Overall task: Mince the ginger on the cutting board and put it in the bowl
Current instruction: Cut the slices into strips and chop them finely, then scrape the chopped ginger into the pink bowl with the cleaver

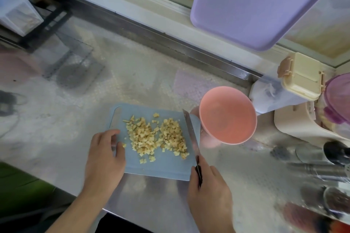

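Minced ginger (157, 136) lies in small yellow cubes across the middle of a light blue cutting board (166, 166) on the steel counter. My left hand (106, 155) grips the board's left edge, thumb on top beside a stray ginger piece. My right hand (208, 189) holds a knife (191, 134) by its dark handle. The blade stands edge down along the board's right side, just right of the ginger. An empty pink bowl (228, 115) sits tilted just past the board's right edge, touching it.
A purple board (255, 5) hangs at the upper right. A clear container with a cream lid (301, 75) stands right of the bowl. Utensils and jars (322, 166) crowd the right side. A wire rack (75, 62) is at the left.
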